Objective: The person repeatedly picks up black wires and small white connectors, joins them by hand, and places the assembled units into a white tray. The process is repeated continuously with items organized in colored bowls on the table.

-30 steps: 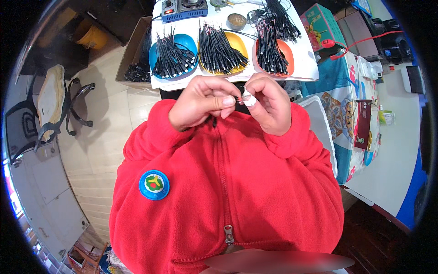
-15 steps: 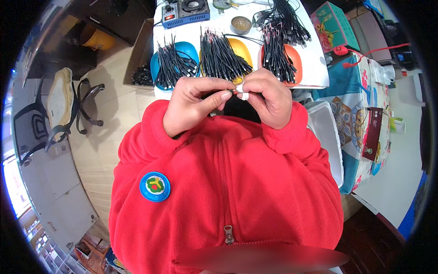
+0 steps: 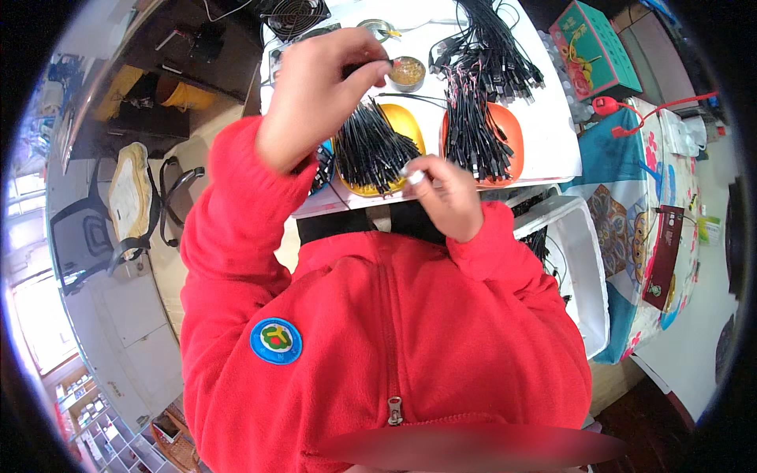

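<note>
hands (image 3: 378, 134) raised, black cables (image 3: 377, 146), yellow tray (image 3: 407, 120)

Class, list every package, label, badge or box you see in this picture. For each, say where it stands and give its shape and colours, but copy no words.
Green box: upper right, past the table's corner, rectangular, green sides with a pink patterned top.
Dark red package: right, on the patterned cloth, long, flat and narrow.
Round badge: on the red jacket's chest, blue rim, green centre with small red and yellow marks.
White bin: right of the jacket, rectangular, plain.
</note>
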Demonstrator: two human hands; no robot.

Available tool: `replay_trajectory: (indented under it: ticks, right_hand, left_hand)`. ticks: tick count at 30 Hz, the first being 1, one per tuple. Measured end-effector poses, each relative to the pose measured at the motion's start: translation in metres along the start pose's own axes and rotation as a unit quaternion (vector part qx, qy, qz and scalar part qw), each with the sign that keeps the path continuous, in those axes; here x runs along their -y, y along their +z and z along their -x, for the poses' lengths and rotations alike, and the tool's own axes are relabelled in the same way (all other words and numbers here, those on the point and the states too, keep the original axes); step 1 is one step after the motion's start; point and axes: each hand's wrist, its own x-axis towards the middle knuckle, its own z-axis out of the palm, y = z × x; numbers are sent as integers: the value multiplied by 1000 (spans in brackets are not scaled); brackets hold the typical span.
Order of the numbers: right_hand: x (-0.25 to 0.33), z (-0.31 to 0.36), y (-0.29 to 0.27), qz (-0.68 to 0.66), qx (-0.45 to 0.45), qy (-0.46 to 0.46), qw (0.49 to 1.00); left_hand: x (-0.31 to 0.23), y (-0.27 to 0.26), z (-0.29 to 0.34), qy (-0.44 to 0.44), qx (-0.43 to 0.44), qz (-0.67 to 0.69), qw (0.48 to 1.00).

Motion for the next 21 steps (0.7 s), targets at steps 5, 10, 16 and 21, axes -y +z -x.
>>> replay_trajectory:
  ticks: [5,10,16,21]
  right_hand:
    - [-20,9,-3,55,100,-28,993]
    - [-22,8,-14,51,82,-15,995]
    - [-21,6,-20,46,81,-10,996]
    - [-20,3,-23,54,102,5,993]
  left_hand:
    - [76,53,-45,45,33,-272,961]
    - [115,84,-53,59,61,-300,950]
    - [130,94,-60,16,78,-315,946]
    - [130,98,-62,40,67,-313,946]
